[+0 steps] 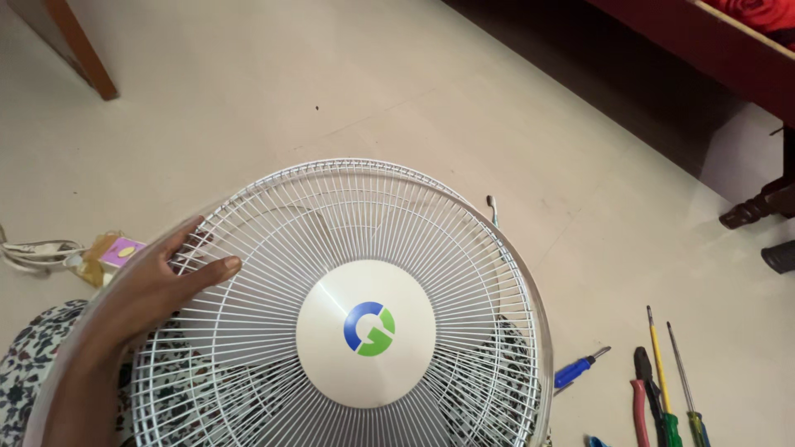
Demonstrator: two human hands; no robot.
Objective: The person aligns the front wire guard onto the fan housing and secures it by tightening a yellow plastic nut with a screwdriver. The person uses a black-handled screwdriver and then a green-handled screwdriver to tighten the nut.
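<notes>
A round white wire fan guard (464, 273) with a white centre disc (366, 333) bearing a blue and green emblem fills the lower middle of the head view, tilted toward me. My left hand (153, 281) grips its upper left rim, thumb lying across the wires and fingers curled behind the edge. My right hand is out of view. The fan rests over my lap, where patterned cloth (25, 364) shows through the wires.
Several tools lie on the pale floor at lower right: a blue-handled screwdriver (580, 368), red-handled pliers (642, 397), two thin screwdrivers (662, 372). A white cable and small packet (116, 251) sit at left. A wooden leg (83, 50) stands far left; dark furniture (745, 66) at right.
</notes>
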